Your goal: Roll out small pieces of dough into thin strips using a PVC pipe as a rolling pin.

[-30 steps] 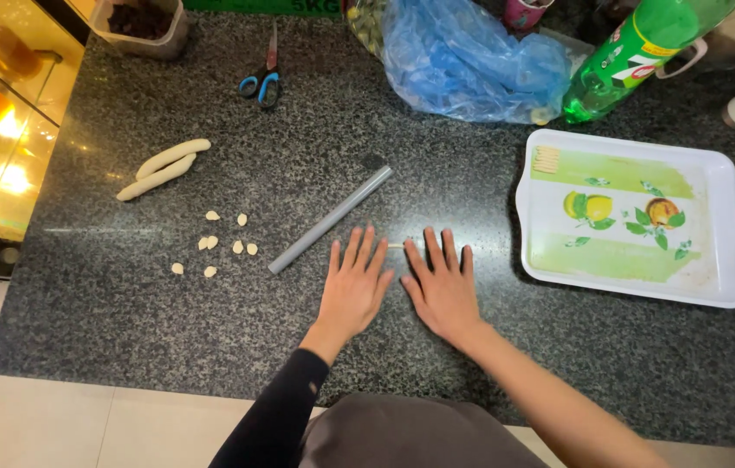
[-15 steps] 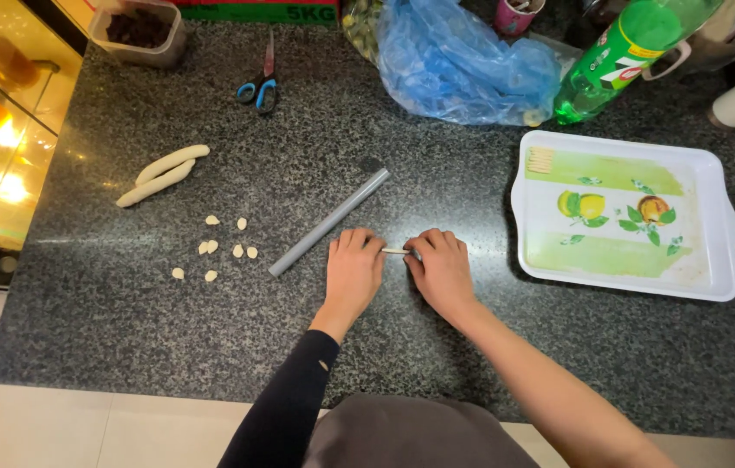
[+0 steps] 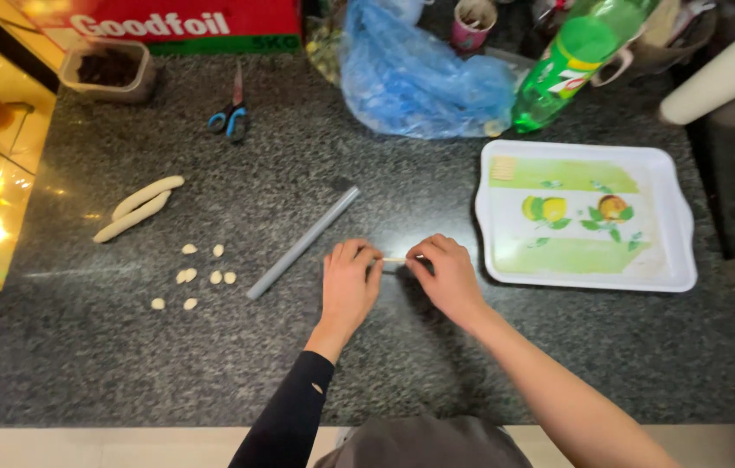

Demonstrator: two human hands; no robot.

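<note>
Head view, looking down on a dark speckled stone bench [image 3: 558, 364]. Far left: two pale dough ropes [image 3: 137, 208] lying side by side, long axes running lower left to upper right; just right of and below them, a loose scatter of small dough pieces [image 3: 198, 276], none touching another as far as can be told. Behind these, near the back edge, blue-handled scissors [image 3: 230, 117]. Next rightward, a grey rod [image 3: 302, 243] lies diagonally, low end near the dough pieces, high end toward the bench centre; it is near the left hand but apart from it. Left hand [image 3: 348, 284]: palm down, fingers curled, fingertips pinched on the left end of a thin dough strand [image 3: 395, 259]. The strand is short and pale, its long axis close to horizontal, running left to right; only the middle span shows between the two hands, so its full length cannot be told, nor whether it rests on the bench or is lifted slightly off it. Right hand [image 3: 445, 277]: likewise curled, fingertips closed on the strand's right end. Both hands are therefore equally near, one at each end, the strand bridging the narrow gap between them. Right of the hands, apart from them, a white rectangular tray [image 3: 675, 217] with a green fruit print, nothing on it. Behind the centre, a crumpled blue plastic bag [image 3: 419, 78] and a green bottle [image 3: 562, 74] lying tilted.
</note>
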